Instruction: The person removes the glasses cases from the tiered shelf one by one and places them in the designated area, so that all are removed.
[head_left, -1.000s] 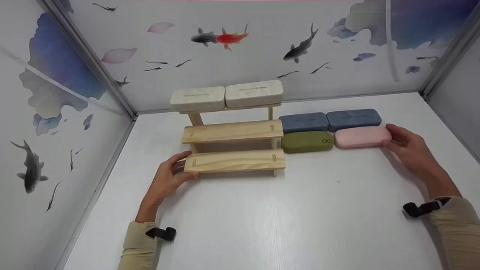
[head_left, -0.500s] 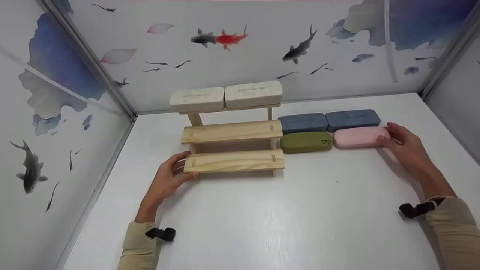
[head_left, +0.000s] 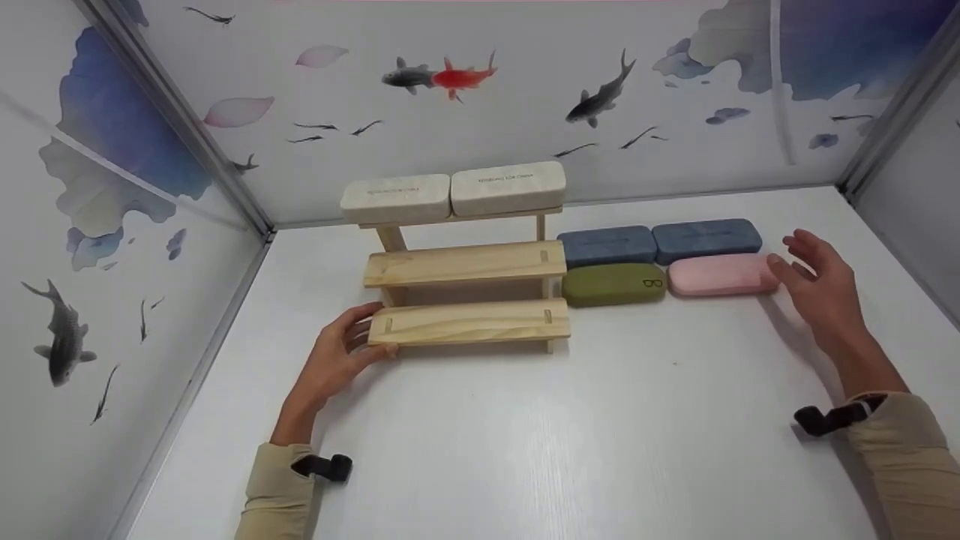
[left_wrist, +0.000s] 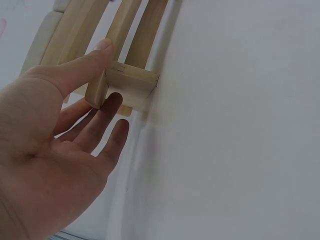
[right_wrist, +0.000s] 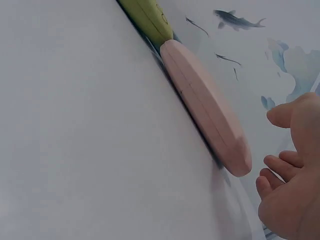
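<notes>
Lying just left of the right hand, whose fingers are loosely spread, the pink case is pointed lengthwise at it. The wooden rack, stretched rightward, is pinched by the left hand.

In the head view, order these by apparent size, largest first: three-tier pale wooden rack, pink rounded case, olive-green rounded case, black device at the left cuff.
1. Three-tier pale wooden rack
2. Pink rounded case and olive-green rounded case: too alike to rank
3. Black device at the left cuff
</notes>
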